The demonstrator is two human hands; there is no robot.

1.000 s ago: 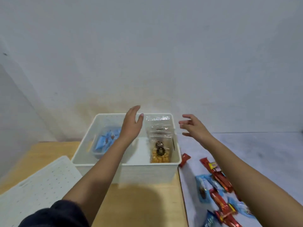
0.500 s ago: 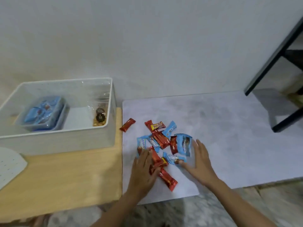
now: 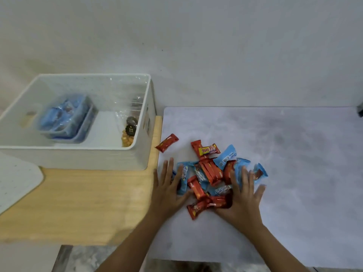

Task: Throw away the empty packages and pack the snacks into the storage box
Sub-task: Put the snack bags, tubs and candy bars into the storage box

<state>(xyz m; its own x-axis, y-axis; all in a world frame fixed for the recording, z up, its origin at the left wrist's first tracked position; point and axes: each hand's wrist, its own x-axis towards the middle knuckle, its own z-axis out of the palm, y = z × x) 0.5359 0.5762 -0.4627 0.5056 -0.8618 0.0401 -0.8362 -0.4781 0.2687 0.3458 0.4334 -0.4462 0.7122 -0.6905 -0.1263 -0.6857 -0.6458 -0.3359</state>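
Observation:
A heap of red and blue snack packets [image 3: 211,171] lies on the grey mat [image 3: 294,163]. My left hand [image 3: 170,189] lies flat against the heap's left side, fingers straight over a blue packet. My right hand [image 3: 240,199] presses flat on the right side of the heap, fingers spread. One red packet [image 3: 167,142] lies apart, near the white storage box [image 3: 141,154]. Inside the box sit a small tray of blue packets [image 3: 62,118] and a clear bag of yellow snacks [image 3: 128,132].
The box stands on a wooden table [image 3: 78,203], whose right edge meets the mat. A white perforated lid [image 3: 15,179] lies at the left. A pale wall rises behind. A dark object [image 3: 360,109] shows at the far right edge.
Both hands came away from the box and down onto the snack heap, then pushed closer together, bunching the packets. The view swung right and down.

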